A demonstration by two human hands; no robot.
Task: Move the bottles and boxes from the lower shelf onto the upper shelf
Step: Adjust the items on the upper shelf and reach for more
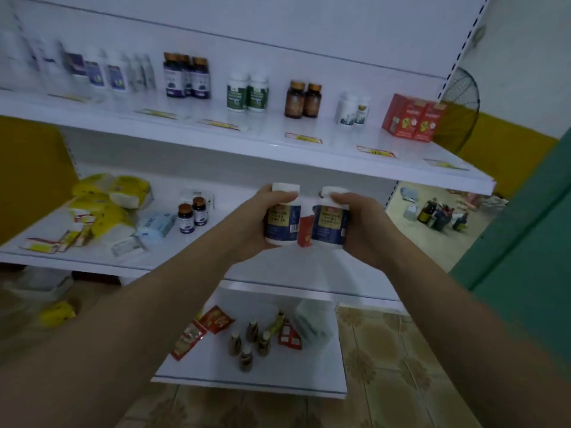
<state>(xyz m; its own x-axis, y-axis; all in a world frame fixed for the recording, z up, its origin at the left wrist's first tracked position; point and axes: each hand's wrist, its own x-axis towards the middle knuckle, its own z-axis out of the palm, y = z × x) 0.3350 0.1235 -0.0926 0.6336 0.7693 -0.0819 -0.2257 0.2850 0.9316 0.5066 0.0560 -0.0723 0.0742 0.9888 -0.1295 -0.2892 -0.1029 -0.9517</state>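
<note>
Left hand [251, 225] has its fingers curled round a white-capped blue-label bottle [282, 219], thumb up near the cap. Right hand [363, 225] grips a second blue-label bottle [329, 222] the same way. Both bottles are upright, nearly touching, held in the air in front of the lower shelf [92, 253] and just under the front lip of the upper shelf [278, 157]. A small red box [305, 232] shows between them, behind; probably standing on the lower shelf, can't confirm.

Risks, as a judgement:
- The caps sit close under the shelf lip, so a straight lift could knock them on it. The bottles need to come out towards the person first.
- The bottles could clack together and twist in the grip.
- Each hand is full, so there is no spare hand to catch a slip.
- The upper shelf is already crowded. Setting down near the amber bottles [304, 98] or the red boxes [411, 118] could topple them.

Containers:
- Both held bottles are capped and opaque; contents not visible.
- The upper shelf also holds green-label bottles [247, 92] and purple-label bottles [187, 75], all capped.
- The lower shelf holds two small dark bottles [191, 213], yellow packs [102, 205] and a pale blue box [156, 225], all closed.
</note>
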